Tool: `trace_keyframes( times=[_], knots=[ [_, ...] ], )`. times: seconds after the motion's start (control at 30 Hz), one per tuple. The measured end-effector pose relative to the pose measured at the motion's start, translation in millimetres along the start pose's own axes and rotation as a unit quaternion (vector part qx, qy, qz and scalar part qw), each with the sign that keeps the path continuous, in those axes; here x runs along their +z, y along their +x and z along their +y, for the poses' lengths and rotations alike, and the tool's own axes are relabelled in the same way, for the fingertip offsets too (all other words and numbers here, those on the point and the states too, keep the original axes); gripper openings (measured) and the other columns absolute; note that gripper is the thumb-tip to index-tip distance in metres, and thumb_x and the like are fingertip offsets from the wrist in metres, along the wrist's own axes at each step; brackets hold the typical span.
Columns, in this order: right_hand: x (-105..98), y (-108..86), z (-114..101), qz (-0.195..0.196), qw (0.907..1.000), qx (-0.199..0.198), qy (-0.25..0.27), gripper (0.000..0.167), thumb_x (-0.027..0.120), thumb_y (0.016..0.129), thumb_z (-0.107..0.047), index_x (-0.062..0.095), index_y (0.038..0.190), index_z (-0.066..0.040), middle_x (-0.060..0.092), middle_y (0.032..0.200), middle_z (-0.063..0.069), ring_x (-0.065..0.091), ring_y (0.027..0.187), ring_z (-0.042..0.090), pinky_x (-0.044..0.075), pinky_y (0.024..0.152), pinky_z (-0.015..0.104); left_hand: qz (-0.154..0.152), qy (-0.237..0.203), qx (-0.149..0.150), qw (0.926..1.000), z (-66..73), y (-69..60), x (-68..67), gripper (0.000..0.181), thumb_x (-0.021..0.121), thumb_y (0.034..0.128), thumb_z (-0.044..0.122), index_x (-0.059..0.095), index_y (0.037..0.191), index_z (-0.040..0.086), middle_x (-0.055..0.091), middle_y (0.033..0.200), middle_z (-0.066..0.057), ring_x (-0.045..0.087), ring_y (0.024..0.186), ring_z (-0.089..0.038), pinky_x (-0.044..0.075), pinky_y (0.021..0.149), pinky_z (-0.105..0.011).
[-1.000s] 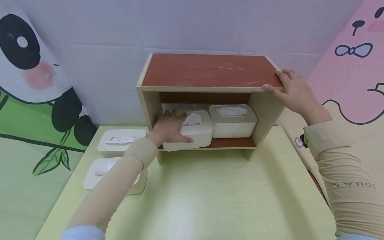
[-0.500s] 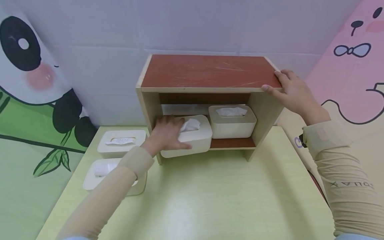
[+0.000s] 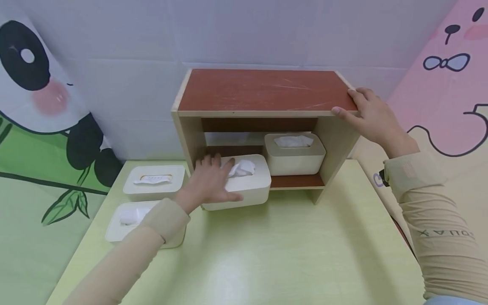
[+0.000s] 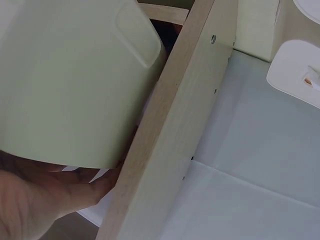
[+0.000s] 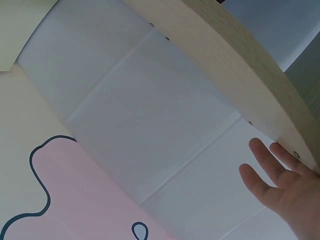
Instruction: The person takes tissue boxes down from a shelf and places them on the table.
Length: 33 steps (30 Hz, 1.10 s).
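Note:
My left hand [image 3: 209,182] grips a cream tissue box [image 3: 253,182] with a white tissue poking from its top slot. The box is at the front of the small shelf [image 3: 263,91], its near side past the shelf's front edge and slightly tilted. In the left wrist view, the fingers of the hand [image 4: 55,200] lie against the box [image 4: 75,90], close to the shelf's side panel [image 4: 155,120]. My right hand [image 3: 375,120] rests on the shelf's top right corner, fingers extended. A second tissue box [image 3: 295,159] sits inside at the right.
Two more tissue boxes, a rear one [image 3: 152,180] and a nearer one [image 3: 118,222], stand on the pale table [image 3: 286,250] left of the shelf, near my left forearm. A wall sheet [image 3: 244,34] hangs behind the shelf, and cartoon prints flank it.
My left hand has drawn the left tissue box forward and toward me, from inside the shelf to past its front edge. The right hand has stayed on the shelf corner.

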State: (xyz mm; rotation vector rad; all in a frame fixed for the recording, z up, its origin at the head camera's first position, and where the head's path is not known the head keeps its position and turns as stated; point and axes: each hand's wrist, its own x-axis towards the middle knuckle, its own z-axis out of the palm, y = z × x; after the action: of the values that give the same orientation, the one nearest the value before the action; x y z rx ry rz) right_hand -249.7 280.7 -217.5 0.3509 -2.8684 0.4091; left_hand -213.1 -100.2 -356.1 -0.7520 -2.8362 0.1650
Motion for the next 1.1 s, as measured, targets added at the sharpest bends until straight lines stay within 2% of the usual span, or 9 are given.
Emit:
trace_keyframes(
  times=[0.37, 0.6, 0.9, 1.1],
  knots=[
    [-0.6, 1.0, -1.2, -0.001, 1.0, -0.001, -0.003, 0.084, 0.035, 0.088, -0.062, 0.02, 0.145, -0.002, 0.023, 0.144, 0.027, 0.025, 0.129, 0.048, 0.021, 0.102, 0.06, -0.016, -0.009, 0.005, 0.9998, 13.5, -20.5, -3.8, 0.102, 0.039, 0.0597, 0.089, 0.039, 0.134, 0.019, 0.048, 0.125, -0.025, 0.047, 0.107, -0.042, 0.042, 0.079, -0.055],
    [-1.1, -0.2, -1.3, 0.002, 1.0, -0.003, -0.002, 0.084, 0.035, 0.088, -0.062, 0.021, 0.144, -0.001, 0.024, 0.144, 0.027, 0.027, 0.127, 0.049, 0.021, 0.102, 0.06, -0.002, -0.017, 0.011, 0.9998, 19.0, -32.0, -1.8, 0.099, 0.043, 0.0599, 0.086, 0.04, 0.133, 0.019, 0.049, 0.125, -0.025, 0.047, 0.108, -0.044, 0.041, 0.081, -0.057],
    [-1.0, -1.4, -1.8, 0.003, 1.0, -0.003, 0.001, 0.084, 0.035, 0.089, -0.061, 0.021, 0.144, 0.001, 0.025, 0.143, 0.028, 0.027, 0.127, 0.05, 0.02, 0.102, 0.06, 0.006, -0.022, 0.017, 0.9996, 24.4, -47.1, 5.3, 0.098, 0.047, 0.0597, 0.085, 0.042, 0.132, 0.019, 0.049, 0.123, -0.026, 0.048, 0.107, -0.044, 0.041, 0.082, -0.057],
    [-0.7, -0.5, -2.1, 0.002, 1.0, -0.006, -0.001, 0.084, 0.035, 0.089, -0.062, 0.021, 0.144, 0.0, 0.024, 0.143, 0.028, 0.027, 0.127, 0.049, 0.02, 0.102, 0.06, 0.006, -0.038, 0.015, 0.9992, 27.0, -55.1, 19.4, 0.097, 0.048, 0.0597, 0.084, 0.043, 0.131, 0.018, 0.05, 0.123, -0.026, 0.048, 0.107, -0.044, 0.04, 0.083, -0.058]
  ],
)
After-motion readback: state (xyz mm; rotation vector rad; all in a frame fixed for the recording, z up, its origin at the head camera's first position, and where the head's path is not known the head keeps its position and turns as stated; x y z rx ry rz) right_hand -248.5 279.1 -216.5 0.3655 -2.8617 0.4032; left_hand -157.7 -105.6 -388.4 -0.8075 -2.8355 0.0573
